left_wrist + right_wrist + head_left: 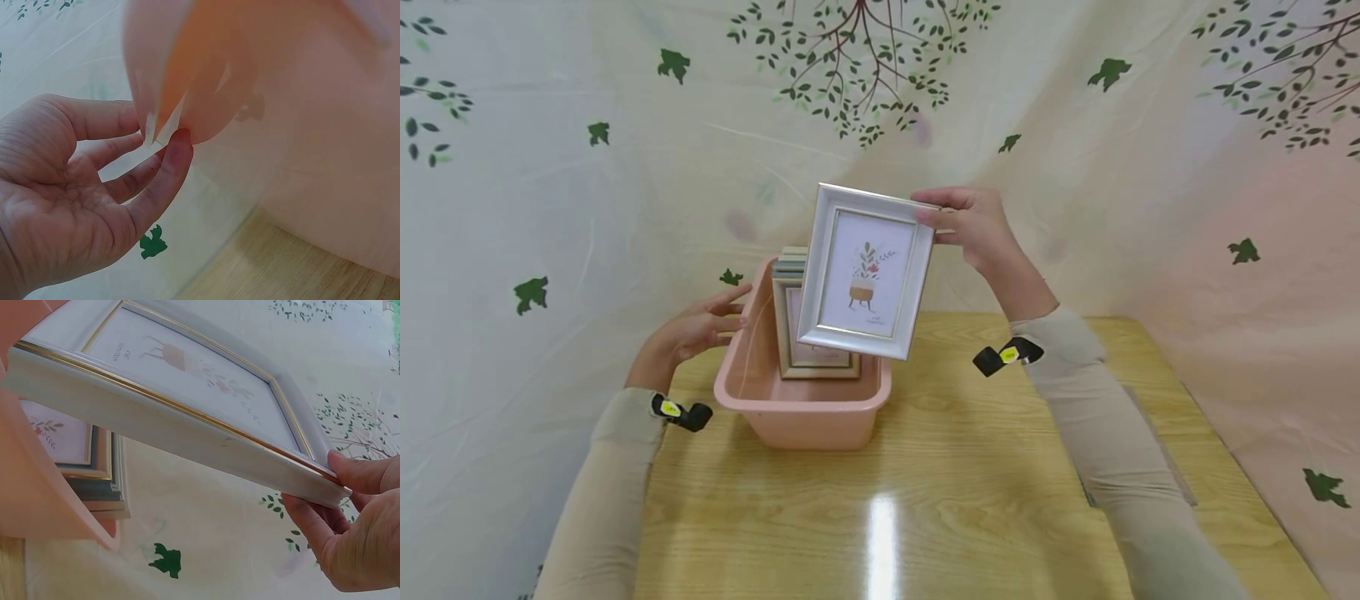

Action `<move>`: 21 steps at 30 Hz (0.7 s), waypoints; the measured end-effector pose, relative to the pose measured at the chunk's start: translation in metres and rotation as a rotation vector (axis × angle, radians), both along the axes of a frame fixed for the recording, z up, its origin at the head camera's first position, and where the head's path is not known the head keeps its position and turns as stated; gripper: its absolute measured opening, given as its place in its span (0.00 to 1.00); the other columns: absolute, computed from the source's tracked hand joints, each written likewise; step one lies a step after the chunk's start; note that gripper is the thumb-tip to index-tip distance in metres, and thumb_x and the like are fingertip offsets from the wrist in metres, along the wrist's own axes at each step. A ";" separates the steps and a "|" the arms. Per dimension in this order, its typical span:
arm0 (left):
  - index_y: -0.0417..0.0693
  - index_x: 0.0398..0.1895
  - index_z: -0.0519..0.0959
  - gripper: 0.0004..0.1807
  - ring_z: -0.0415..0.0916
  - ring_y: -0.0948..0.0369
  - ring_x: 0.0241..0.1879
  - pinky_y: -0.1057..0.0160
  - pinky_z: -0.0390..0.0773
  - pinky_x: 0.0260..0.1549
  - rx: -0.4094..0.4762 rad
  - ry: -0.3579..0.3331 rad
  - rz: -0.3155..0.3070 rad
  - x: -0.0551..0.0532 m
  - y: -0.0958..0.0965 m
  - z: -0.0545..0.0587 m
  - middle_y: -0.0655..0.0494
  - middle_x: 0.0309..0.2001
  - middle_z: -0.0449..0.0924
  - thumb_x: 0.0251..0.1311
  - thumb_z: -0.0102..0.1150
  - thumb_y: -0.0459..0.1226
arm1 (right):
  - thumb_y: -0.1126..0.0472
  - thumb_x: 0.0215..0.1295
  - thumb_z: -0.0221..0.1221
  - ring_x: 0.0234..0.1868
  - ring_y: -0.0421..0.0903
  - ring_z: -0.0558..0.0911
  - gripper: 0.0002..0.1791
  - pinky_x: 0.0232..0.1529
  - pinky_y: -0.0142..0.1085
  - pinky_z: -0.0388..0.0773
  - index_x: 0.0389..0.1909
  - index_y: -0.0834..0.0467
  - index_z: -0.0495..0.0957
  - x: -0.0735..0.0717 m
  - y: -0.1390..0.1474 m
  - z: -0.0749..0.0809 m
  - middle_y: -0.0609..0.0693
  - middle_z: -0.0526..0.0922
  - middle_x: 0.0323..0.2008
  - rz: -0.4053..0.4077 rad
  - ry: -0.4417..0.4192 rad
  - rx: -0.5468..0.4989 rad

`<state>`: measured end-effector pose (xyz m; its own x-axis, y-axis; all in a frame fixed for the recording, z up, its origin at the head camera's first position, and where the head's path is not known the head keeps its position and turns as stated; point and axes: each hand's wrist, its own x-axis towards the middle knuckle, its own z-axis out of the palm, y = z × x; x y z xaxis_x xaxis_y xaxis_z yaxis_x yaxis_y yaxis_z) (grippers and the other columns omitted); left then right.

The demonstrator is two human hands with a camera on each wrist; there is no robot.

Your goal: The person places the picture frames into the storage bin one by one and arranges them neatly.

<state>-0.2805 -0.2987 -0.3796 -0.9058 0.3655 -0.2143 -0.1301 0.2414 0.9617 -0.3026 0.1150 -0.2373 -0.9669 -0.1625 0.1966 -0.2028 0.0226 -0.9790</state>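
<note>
A white picture frame (868,275) with thin gold edging holds a print of a potted plant. It tilts above the right part of a pink plastic basin (805,407). My right hand (973,225) grips its upper right corner, thumb on the front and fingers behind, as the right wrist view shows. At the basin's left rim is my left hand (696,329), its loosely bent fingertips touching the edge from outside. Inside the basin, several other picture frames (790,265) stand in a stack. The foremost one, with a beige border (820,372), is partly hidden by the raised frame.
The basin stands on a wood-grain table (970,475) near its back left. A flat, glassy-looking sheet (1180,479) lies under my right forearm, mostly hidden. Behind the table hangs a pale cloth (1075,142) printed with leaves and branches.
</note>
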 end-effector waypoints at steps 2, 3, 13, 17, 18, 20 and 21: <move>0.60 0.83 0.42 0.44 0.58 0.42 0.70 0.49 0.67 0.65 0.002 -0.002 0.002 0.000 0.000 0.000 0.36 0.77 0.49 0.72 0.55 0.34 | 0.70 0.64 0.66 0.41 0.49 0.86 0.17 0.41 0.39 0.85 0.53 0.68 0.83 0.000 -0.007 -0.003 0.56 0.86 0.45 0.014 0.001 0.003; 0.60 0.83 0.42 0.44 0.58 0.41 0.70 0.49 0.68 0.65 0.003 -0.001 0.004 0.001 0.000 0.000 0.36 0.77 0.49 0.72 0.55 0.34 | 0.70 0.64 0.66 0.41 0.49 0.86 0.16 0.41 0.40 0.85 0.53 0.69 0.83 0.001 -0.010 -0.005 0.56 0.86 0.45 0.018 0.002 -0.001; 0.59 0.83 0.43 0.45 0.59 0.41 0.69 0.49 0.69 0.64 -0.003 0.009 0.026 0.004 0.002 0.001 0.37 0.76 0.50 0.72 0.58 0.35 | 0.70 0.64 0.66 0.39 0.48 0.86 0.15 0.40 0.41 0.86 0.51 0.69 0.84 -0.002 -0.035 -0.023 0.57 0.86 0.44 0.026 -0.001 -0.057; 0.59 0.83 0.42 0.45 0.58 0.41 0.70 0.43 0.64 0.66 0.001 0.007 0.023 0.004 0.002 0.001 0.37 0.77 0.49 0.72 0.57 0.35 | 0.71 0.64 0.66 0.37 0.47 0.86 0.15 0.39 0.40 0.86 0.51 0.69 0.84 -0.004 -0.040 -0.033 0.58 0.86 0.46 0.014 -0.011 -0.062; 0.59 0.83 0.42 0.45 0.57 0.40 0.71 0.42 0.63 0.67 0.004 0.005 0.022 0.004 0.002 0.001 0.37 0.77 0.48 0.72 0.57 0.35 | 0.71 0.64 0.66 0.37 0.47 0.86 0.14 0.39 0.40 0.86 0.51 0.69 0.84 -0.004 -0.041 -0.035 0.58 0.86 0.47 0.014 -0.009 -0.060; 0.60 0.83 0.43 0.45 0.57 0.40 0.71 0.41 0.62 0.67 0.004 0.001 0.027 0.004 0.002 0.000 0.37 0.77 0.48 0.72 0.57 0.34 | 0.72 0.64 0.66 0.37 0.47 0.86 0.14 0.39 0.40 0.86 0.50 0.69 0.84 -0.004 -0.042 -0.040 0.59 0.85 0.47 0.012 -0.001 -0.047; 0.60 0.83 0.43 0.44 0.57 0.40 0.71 0.41 0.61 0.67 0.003 0.000 0.028 0.004 0.002 0.000 0.37 0.77 0.48 0.72 0.57 0.34 | 0.71 0.64 0.66 0.37 0.48 0.86 0.14 0.40 0.40 0.85 0.50 0.69 0.84 -0.004 -0.042 -0.042 0.60 0.85 0.48 0.012 0.005 -0.039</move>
<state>-0.2769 -0.2970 -0.3800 -0.9158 0.3405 -0.2132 -0.1367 0.2348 0.9624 -0.3065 0.0727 -0.2795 -0.9638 -0.1667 0.2080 -0.2079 -0.0179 -0.9780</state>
